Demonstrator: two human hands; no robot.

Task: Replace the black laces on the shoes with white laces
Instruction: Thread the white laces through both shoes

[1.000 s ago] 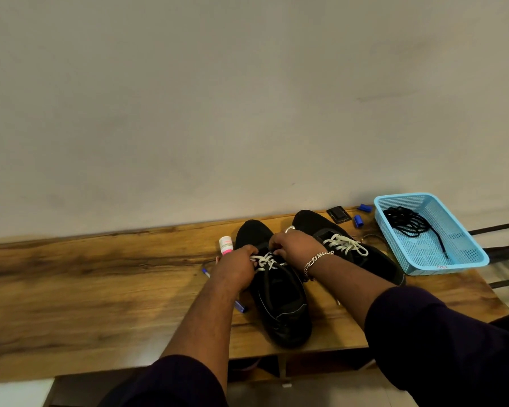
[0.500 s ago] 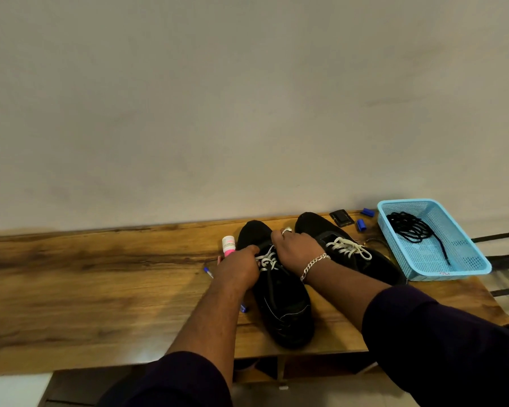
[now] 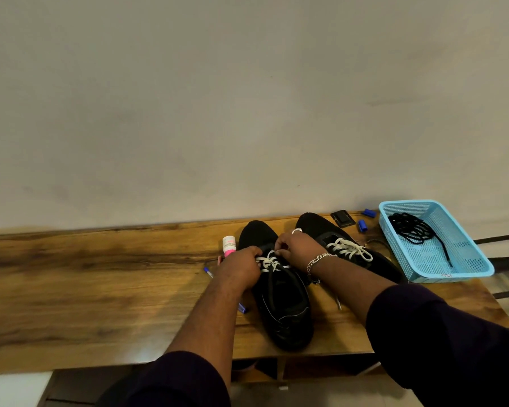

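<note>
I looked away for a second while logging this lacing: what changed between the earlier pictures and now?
Little. Both hands kept working the white lace on the left shoe; the right hand crept slightly toward the shoe's toe, and the left hand still grips the lace. Nothing was let go. The right shoe, the blue basket with the black laces, and the small bottle stayed put.

Both shoes black; my white lace criss-crossed on near one, second white lace on far shoe. Surface streaked brown wood grain. Basket light blue mesh, black laces inside. Small bottle white over pink. My sleeves dark purple, bracelet silver.
</note>
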